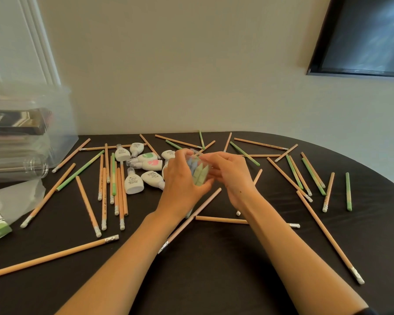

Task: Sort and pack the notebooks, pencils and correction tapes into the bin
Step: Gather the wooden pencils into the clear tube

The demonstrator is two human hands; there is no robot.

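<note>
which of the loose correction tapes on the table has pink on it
The pink-patched correction tape, lying mid-cluster just left of the left hand that grips a clear pack. The tape behind it shows green; the others are white.

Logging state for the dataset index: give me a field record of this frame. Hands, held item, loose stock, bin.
left hand: grips a clear pack of blue and green pieces
right hand: pinches the same pack
pencils: scattered loose over the table
correction tapes: clustered on the table, left of the hands
bin: clear, at the left edge
notebooks: stacked inside the bin
</note>
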